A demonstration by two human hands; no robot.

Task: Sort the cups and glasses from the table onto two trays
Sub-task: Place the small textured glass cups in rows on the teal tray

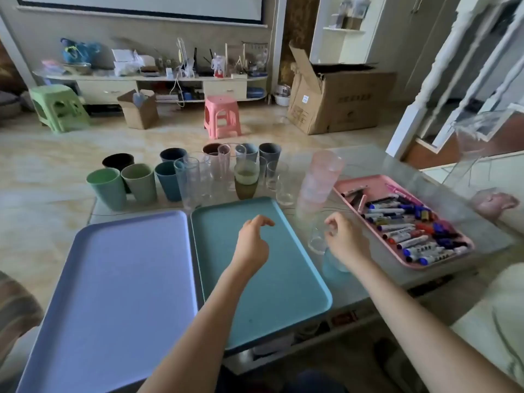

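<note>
**A:** Your two trays lie near you, both bare: the lilac tray (113,279) on the left, the teal tray (272,282) beside it, their long edges touching. Nothing is sorted yet.

**B:** And your hands?

**A:** Your left hand (253,242) hovers over the teal tray, fingers loosely curled, holding nothing. Your right hand (344,242) sits just right of that tray, fingers curled beside a clear glass (316,239). Whether it grips the glass or only touches it, the blur hides. A pale blue cup (334,263) stands under the wrist.

**B:** Where is the rest?

**A:** On the far side of the table: coloured cups (139,185) to the left, clear glasses (198,177) bunched in the middle, a stack of pink tumblers (320,182) to the right. The pink tray of markers (411,231) is no part of the job.

**B:** How do you do this step well?

**A:** Close your fingers round the glass low on its wall, lift it straight up so your wrist clears the blue cup, and set it upright in a far corner of one tray. Keep that tray for glasses, the other for cups. Fill far to near, so later reaches pass over nothing.
</note>
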